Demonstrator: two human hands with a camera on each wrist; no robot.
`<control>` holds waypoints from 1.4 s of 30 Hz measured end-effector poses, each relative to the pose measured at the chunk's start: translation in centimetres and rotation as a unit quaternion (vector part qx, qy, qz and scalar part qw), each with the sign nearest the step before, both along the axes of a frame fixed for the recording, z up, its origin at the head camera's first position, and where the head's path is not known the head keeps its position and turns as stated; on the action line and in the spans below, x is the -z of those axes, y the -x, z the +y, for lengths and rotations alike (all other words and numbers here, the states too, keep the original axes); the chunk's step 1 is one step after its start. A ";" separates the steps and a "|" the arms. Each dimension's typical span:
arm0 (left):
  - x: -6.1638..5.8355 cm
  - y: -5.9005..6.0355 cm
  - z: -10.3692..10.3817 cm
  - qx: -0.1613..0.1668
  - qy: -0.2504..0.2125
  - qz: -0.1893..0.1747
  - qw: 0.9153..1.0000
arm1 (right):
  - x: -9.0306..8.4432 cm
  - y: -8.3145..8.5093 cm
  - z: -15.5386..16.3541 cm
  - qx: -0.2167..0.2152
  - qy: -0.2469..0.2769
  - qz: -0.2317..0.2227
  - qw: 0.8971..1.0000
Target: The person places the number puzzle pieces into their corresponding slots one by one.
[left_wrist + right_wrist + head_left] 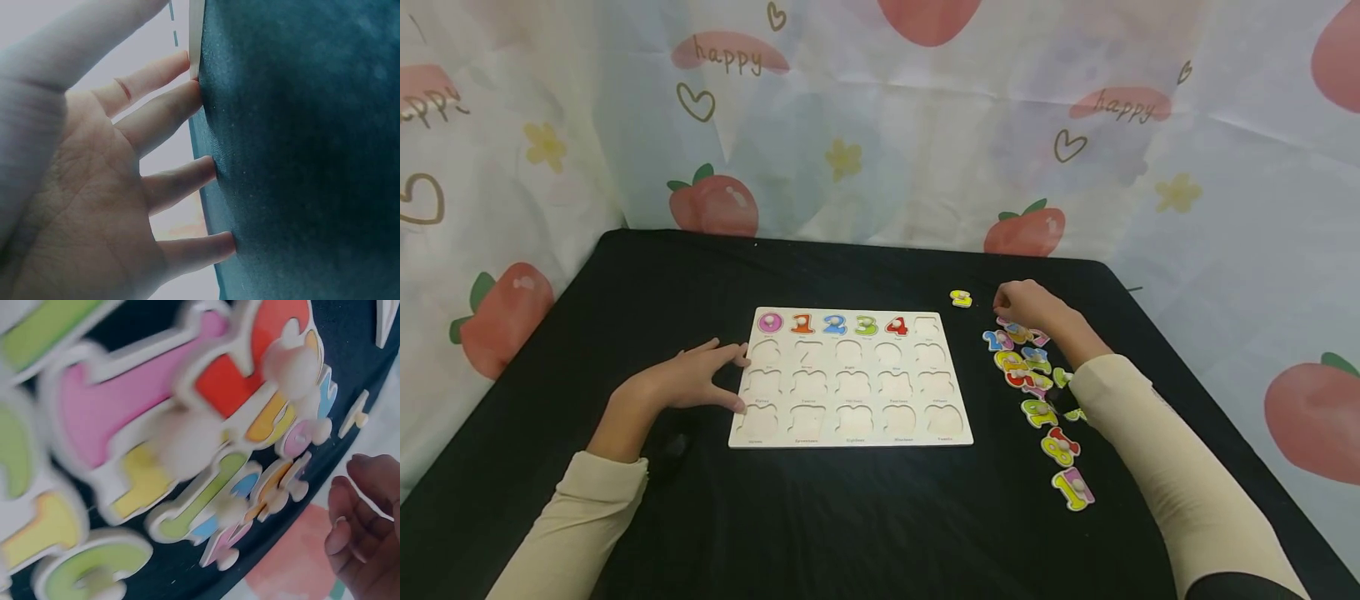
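resting flat, left hand (688, 379) touches puzzle board (850, 433); right hand's (1026, 304) grip unclear overhead.

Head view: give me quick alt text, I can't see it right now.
A wooden number puzzle board lies on a black table, with pieces 0 to 4 filling its top row. The left hand rests flat at the board's left edge; the right hand reaches into a heap of loose colourful number pieces right of the board. One small yellow piece lies apart.
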State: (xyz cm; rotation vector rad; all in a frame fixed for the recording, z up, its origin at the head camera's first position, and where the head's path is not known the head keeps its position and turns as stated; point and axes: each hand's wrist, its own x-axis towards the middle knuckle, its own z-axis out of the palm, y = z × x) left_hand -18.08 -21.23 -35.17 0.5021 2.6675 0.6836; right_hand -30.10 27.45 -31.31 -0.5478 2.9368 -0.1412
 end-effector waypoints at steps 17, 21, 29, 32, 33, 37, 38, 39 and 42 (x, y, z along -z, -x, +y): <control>0.2 0.3 0.0 -0.011 0.011 -0.008 1.000 | 2.5 4.2 -5.2 0.003 -0.058 0.014 0.998; 0.1 0.4 0.1 -0.011 0.011 -0.007 1.000 | 2.6 4.0 -5.3 0.006 -0.064 0.029 0.998; 0.3 0.4 -0.1 -0.012 0.017 -0.006 1.000 | 2.3 4.3 -4.8 0.001 -0.067 0.039 0.997; 0.2 0.3 -0.1 -0.012 0.016 -0.007 1.000 | 1.9 4.0 -4.7 0.009 -0.067 0.023 0.997; 0.2 0.3 -0.1 -0.012 0.015 -0.007 1.000 | 1.7 3.9 -4.7 0.007 -0.064 0.017 0.998; 0.2 0.3 -0.1 -0.009 0.013 -0.008 1.000 | 1.1 3.2 -5.1 0.005 -0.047 -0.020 0.999; 0.2 0.3 -0.1 -0.008 0.012 -0.008 1.000 | 1.0 3.0 -5.2 0.003 -0.043 -0.029 0.999; 0.2 0.3 -0.1 -0.008 0.011 -0.008 1.000 | 0.9 2.9 -5.4 0.000 -0.040 -0.036 0.999; 0.3 0.3 -0.1 -0.007 0.011 -0.008 1.000 | 0.6 2.4 -6.1 -0.006 -0.042 -0.051 0.998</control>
